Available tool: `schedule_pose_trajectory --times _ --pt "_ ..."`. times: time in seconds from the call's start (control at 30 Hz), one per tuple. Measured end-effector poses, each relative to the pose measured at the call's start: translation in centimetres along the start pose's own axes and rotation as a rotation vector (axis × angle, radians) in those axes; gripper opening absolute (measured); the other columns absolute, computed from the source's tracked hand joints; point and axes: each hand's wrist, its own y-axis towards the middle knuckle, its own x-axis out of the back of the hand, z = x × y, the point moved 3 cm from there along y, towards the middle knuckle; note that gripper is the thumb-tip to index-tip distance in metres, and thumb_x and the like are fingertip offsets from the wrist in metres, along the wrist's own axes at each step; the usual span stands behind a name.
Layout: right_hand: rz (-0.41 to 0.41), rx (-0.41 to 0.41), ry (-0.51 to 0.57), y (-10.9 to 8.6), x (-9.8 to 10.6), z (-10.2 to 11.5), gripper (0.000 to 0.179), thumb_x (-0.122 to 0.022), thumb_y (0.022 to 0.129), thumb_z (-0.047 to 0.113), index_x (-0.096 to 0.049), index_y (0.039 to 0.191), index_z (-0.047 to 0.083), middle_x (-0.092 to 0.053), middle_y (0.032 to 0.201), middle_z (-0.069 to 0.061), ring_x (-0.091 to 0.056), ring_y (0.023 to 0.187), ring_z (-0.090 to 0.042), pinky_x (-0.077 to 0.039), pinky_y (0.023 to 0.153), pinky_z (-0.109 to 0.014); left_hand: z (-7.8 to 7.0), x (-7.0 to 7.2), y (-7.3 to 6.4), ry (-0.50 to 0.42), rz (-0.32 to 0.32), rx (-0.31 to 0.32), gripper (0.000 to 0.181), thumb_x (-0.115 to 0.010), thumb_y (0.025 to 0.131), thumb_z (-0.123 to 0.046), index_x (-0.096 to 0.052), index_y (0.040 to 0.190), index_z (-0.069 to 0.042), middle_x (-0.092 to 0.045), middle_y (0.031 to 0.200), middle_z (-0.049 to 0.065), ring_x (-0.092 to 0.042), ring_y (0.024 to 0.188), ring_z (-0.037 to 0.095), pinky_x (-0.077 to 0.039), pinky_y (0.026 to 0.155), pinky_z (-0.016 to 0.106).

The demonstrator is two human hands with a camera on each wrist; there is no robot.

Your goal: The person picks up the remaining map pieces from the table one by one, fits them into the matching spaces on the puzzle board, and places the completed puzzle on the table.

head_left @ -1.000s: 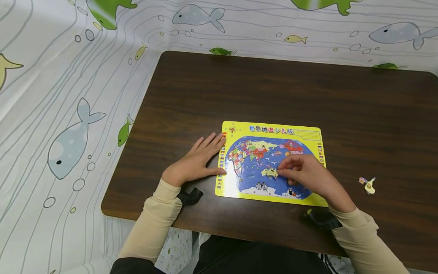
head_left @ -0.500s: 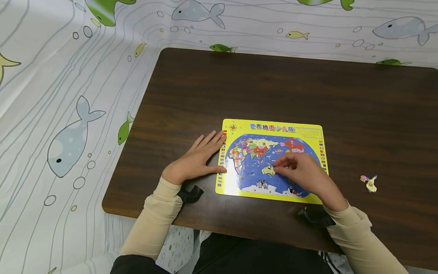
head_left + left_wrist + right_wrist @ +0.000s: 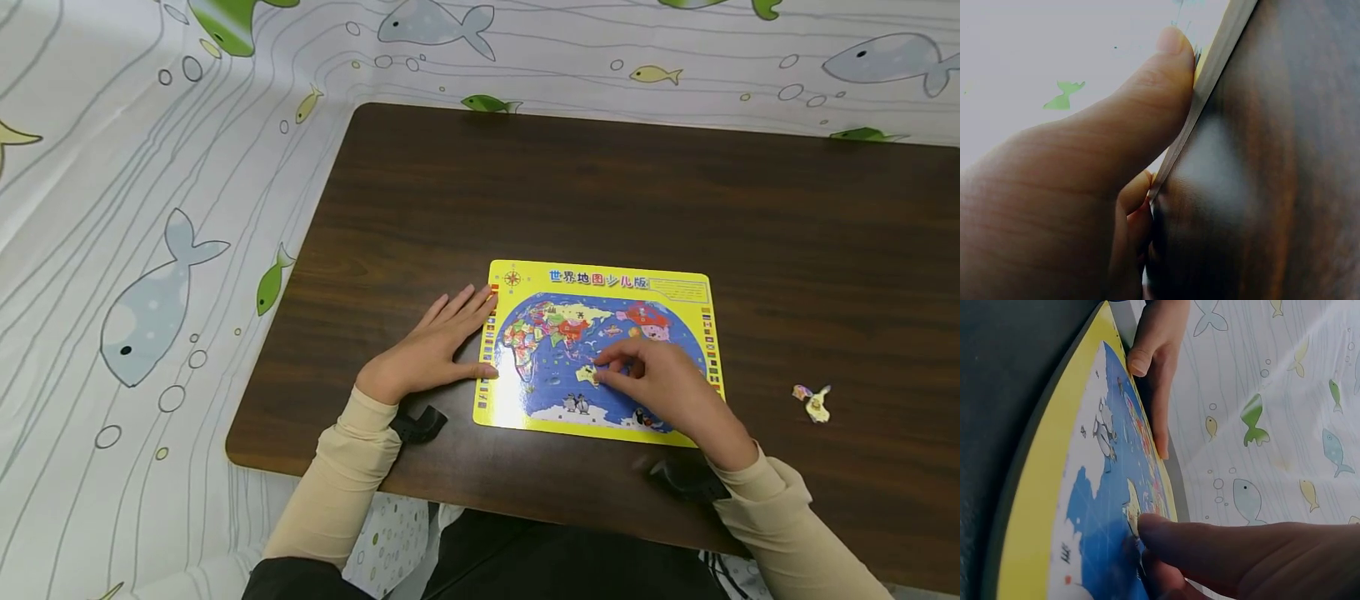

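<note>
A yellow-bordered world map puzzle board (image 3: 600, 432) lies near the table's front edge. My left hand (image 3: 431, 350) rests at its left side, fingers spread, with fingertips and thumb over the border. In the left wrist view the thumb (image 3: 1154, 81) lies along the board's edge. Over the blue sea, the thumb and fingers of my right hand (image 3: 663, 383) pinch the right side of a pale yellow Australia-shaped puzzle piece (image 3: 585, 375). From the right wrist, the thumb (image 3: 1163, 528) covers part of that piece. Other coloured land shapes show on the map.
Small loose puzzle pieces (image 3: 816, 406) lie together on the dark wooden table (image 3: 600, 192), right of the board. A white fish-patterned cloth (image 3: 247, 133) borders the table at the left and back. Black wrist devices (image 3: 418, 425) sit below both hands.
My right hand has moved slightly left with the Australia-shaped piece, which now sits lower and flatter on the map. My left hand stays put. The head view has shifted a little.
</note>
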Motion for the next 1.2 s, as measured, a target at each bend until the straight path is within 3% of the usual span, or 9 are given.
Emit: schedule_pose_trajectory --times 0.3,0.6,0.77,0.93,1.2 --pt "-0.032 0.011 -0.003 -1.5 -1.4 -0.3 0.009 -0.081 0.091 0.017 -0.082 0.100 0.016 -0.073 0.086 0.005 -0.056 0.070 -0.011 -0.045 0.060 -0.022 -0.2 -1.4 -0.6 -0.023 0.032 0.001 0.103 -0.068 0.093 -0.059 -0.010 0.169 -0.021 -0.003 0.177 -0.005 0.001 0.166 0.025 0.002 0.133 0.054" --pt "0.018 -0.006 0.081 -3.1 -1.5 -0.9 0.013 -0.076 0.096 0.021 -0.079 0.109 0.018 -0.073 0.092 0.007 -0.056 0.072 -0.009 -0.046 0.062 -0.021 -0.1 -2.7 -1.7 -0.059 0.043 0.017 0.103 -0.068 0.093 -0.060 -0.012 0.169 -0.021 -0.005 0.177 -0.005 0.000 0.166 0.025 0.002 0.133 0.054" --pt "0.026 0.000 0.112 -3.2 -0.5 -1.6 0.013 -0.074 0.098 0.019 -0.078 0.110 0.017 -0.072 0.091 0.005 -0.059 0.074 -0.011 -0.050 0.064 -0.022 0.2 -2.1 -1.8 -0.067 0.030 0.021 0.102 -0.069 0.094 -0.058 -0.009 0.169 -0.022 -0.003 0.177 -0.006 0.002 0.166 0.025 0.003 0.133 0.054" --pt "-0.033 -0.039 0.116 -3.5 1.1 -2.4 0.014 -0.073 0.098 0.017 -0.077 0.112 0.014 -0.071 0.086 0.003 -0.061 0.074 -0.013 -0.052 0.063 -0.022 0.3 -1.0 -1.0 -0.049 0.006 0.012 0.102 -0.069 0.094 -0.058 -0.009 0.169 -0.023 -0.003 0.177 -0.007 0.003 0.166 0.023 0.003 0.133 0.053" --pt "-0.161 -0.122 0.090 -5.4 3.4 -4.5 0.024 -0.071 0.101 0.024 -0.077 0.120 0.012 -0.077 0.105 -0.009 -0.062 0.079 -0.016 -0.050 0.062 -0.020 0.4 0.0 -0.2 -0.031 0.006 -0.003 0.102 -0.068 0.095 -0.058 -0.007 0.169 -0.024 -0.001 0.177 -0.007 0.005 0.166 0.022 0.004 0.133 0.052"
